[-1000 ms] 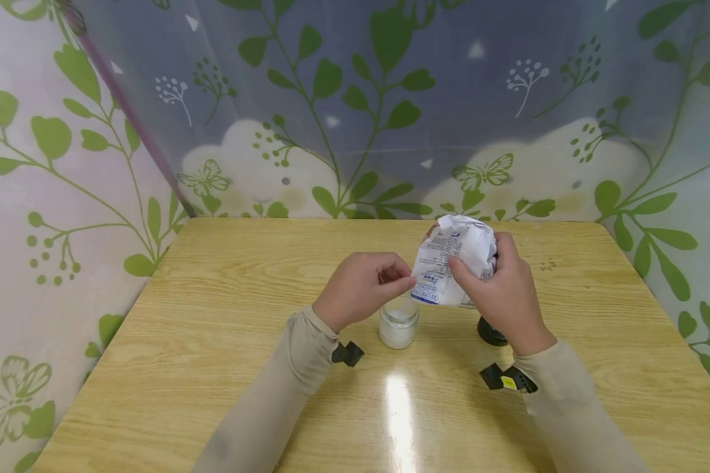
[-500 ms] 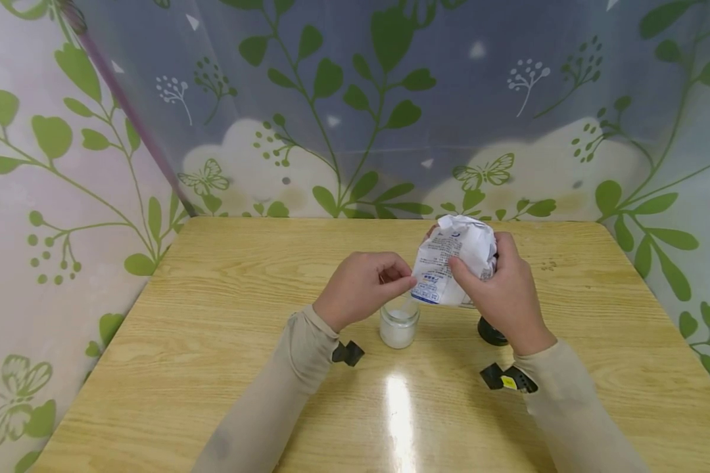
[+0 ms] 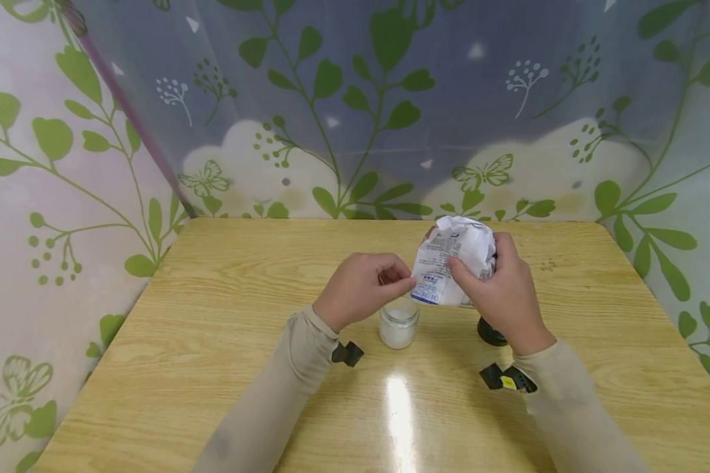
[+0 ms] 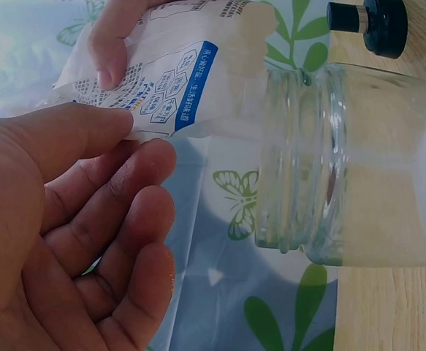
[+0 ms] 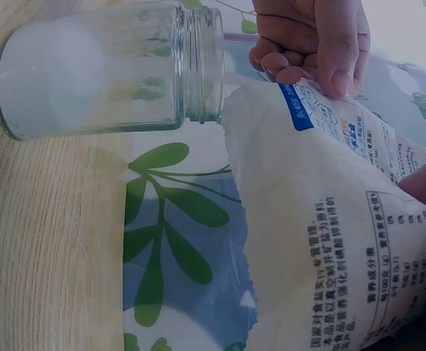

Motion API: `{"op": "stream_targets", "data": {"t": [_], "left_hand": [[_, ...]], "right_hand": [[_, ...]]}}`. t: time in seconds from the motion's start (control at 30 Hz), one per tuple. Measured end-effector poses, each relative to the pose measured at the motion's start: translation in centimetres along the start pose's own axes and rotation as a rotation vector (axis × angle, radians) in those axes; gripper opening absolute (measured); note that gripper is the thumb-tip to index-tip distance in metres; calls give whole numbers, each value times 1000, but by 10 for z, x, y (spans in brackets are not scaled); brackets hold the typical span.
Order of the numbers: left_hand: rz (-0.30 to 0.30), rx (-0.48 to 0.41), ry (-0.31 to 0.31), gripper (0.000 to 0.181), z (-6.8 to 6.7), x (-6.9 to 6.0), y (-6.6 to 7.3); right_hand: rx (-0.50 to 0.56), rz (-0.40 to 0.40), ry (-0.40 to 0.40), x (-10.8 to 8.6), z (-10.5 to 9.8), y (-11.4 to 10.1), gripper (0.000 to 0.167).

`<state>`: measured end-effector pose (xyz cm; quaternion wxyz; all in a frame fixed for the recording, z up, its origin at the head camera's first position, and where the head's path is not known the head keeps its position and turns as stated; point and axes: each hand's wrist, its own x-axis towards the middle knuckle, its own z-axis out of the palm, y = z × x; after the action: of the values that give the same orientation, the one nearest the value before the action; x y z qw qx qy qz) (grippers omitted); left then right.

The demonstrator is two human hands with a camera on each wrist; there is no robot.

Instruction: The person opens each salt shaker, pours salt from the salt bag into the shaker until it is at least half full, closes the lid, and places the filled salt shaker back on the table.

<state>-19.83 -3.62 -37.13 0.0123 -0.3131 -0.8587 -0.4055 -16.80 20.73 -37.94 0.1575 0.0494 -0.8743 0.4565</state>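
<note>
A white printed bag [image 3: 440, 263], crumpled at its top, is held tilted above a glass jar [image 3: 398, 328]. My right hand [image 3: 505, 289] grips its right side, thumb on the front. My left hand [image 3: 369, 286] pinches the bag's lower left edge between thumb and forefinger; in the left wrist view the other fingers of that hand [image 4: 88, 219] are loosely curled. The right wrist view shows the bag's torn edge [image 5: 245, 212] beside the mouth of the upright jar [image 5: 103, 73], which has white matter in it. A thin pale streak lies between bag and jar.
A black round object [image 3: 491, 332] stands on the wooden table [image 3: 213, 315], partly hidden by my right hand. In the left wrist view it has a knob-like end [image 4: 384, 28]. Patterned sheets with green leaves [image 3: 390, 112] rise behind the table and at both sides.
The white matter in the jar looks slightly higher than before. Both hands and the bag have hardly moved.
</note>
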Motion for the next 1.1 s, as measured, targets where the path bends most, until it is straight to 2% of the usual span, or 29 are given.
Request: {"op": "stream_targets", "data": {"t": [1.1], "left_hand": [[-13,-3,-22,10,0,0,0]], "right_hand": [[-1,1,9,0,-2,-4,57]]}}
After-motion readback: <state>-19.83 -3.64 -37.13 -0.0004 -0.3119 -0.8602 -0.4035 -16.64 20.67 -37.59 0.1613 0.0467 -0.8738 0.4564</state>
